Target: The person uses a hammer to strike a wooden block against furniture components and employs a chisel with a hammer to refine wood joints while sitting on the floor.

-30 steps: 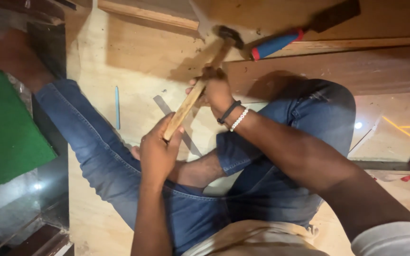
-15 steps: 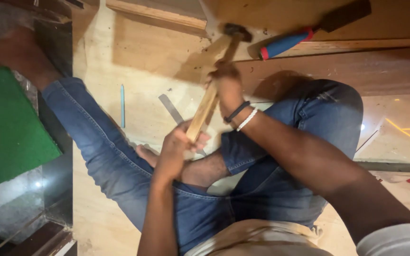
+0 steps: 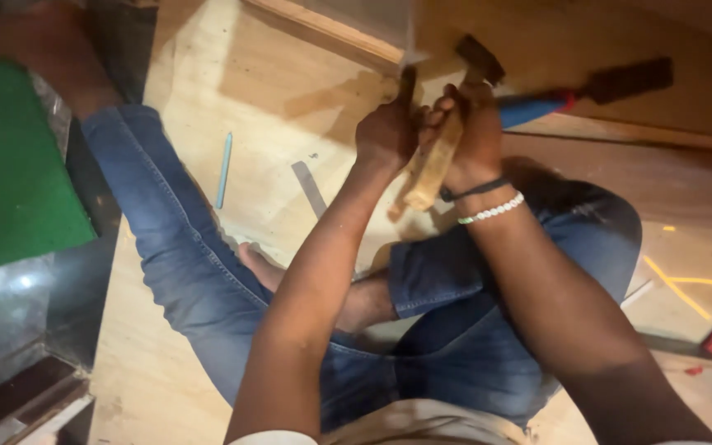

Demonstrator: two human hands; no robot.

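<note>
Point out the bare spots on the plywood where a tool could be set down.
Bare plywood lies between the blue pencil and the wooden strip, and left of the jeans leg. Crowded: around both hands and the hammer.

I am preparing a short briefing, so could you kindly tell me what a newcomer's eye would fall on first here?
First, the two hands meeting near the top centre: the right hand wraps a wooden-handled hammer, and the left hand is beside it. Below them, blue jeans spread across the pale plywood floor. A bright green sheet fills the left edge.
</note>
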